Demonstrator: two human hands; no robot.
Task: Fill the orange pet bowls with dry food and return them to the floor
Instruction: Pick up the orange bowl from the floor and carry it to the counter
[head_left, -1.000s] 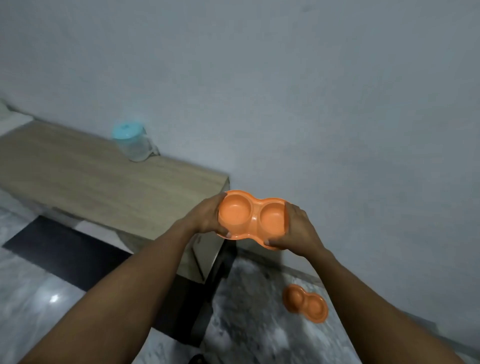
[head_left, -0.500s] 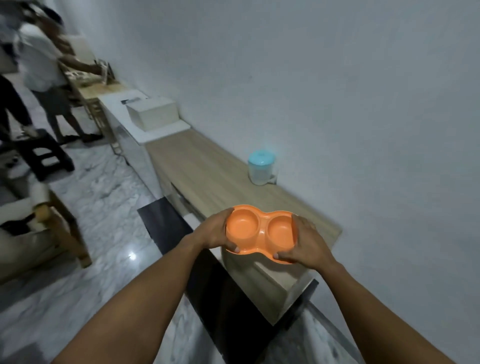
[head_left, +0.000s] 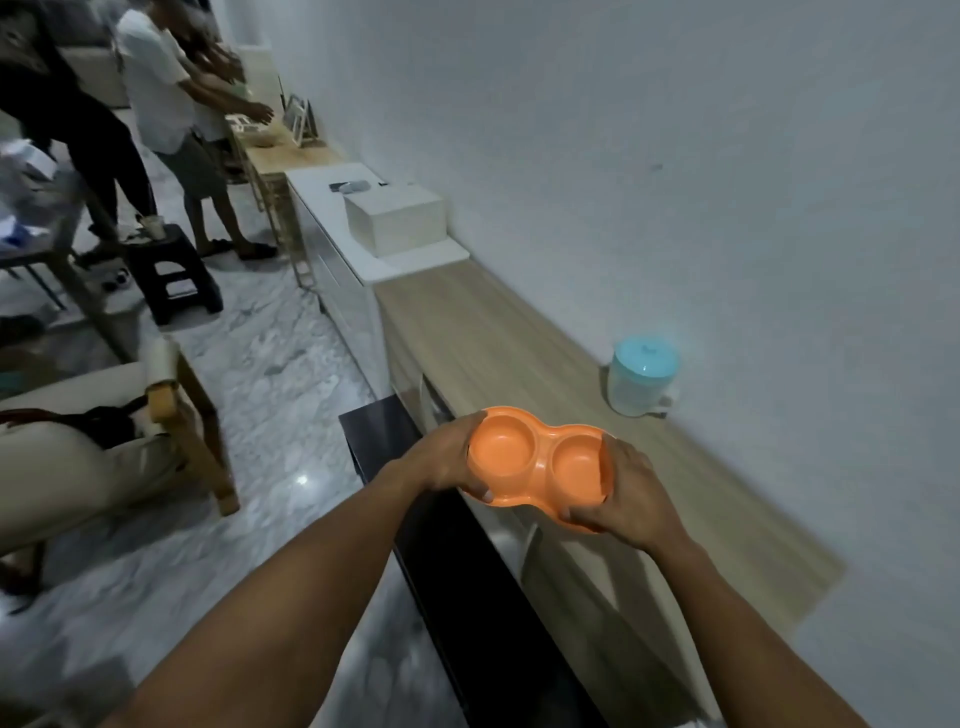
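A person looks down at their own two bare arms, which reach forward holding an orange double pet bowl in the air. The bowl is a single moulded piece with two round wells side by side, and both wells look empty. The left hand grips the bowl's left end, its thumb lying along the near rim, and the right hand grips the right end, its fingers wrapped round the edge and its thumb under the near side. The bowl is held roughly level, tilted a little toward the viewer, above the front edge of a long, low wooden cabinet that runs along a plain white wall. On the cabinet top, near the wall and beyond the bowl, stands a clear container with a light blue lid, well apart from the hands. Farther along the wall is a white cabinet with a pale box resting on it. The floor is grey marbled tile, with a dark panel just below the hands. At the left edge sits a cushioned chair with a wooden frame. In the far background, two people stand by a wooden table, next to a small black step stool.
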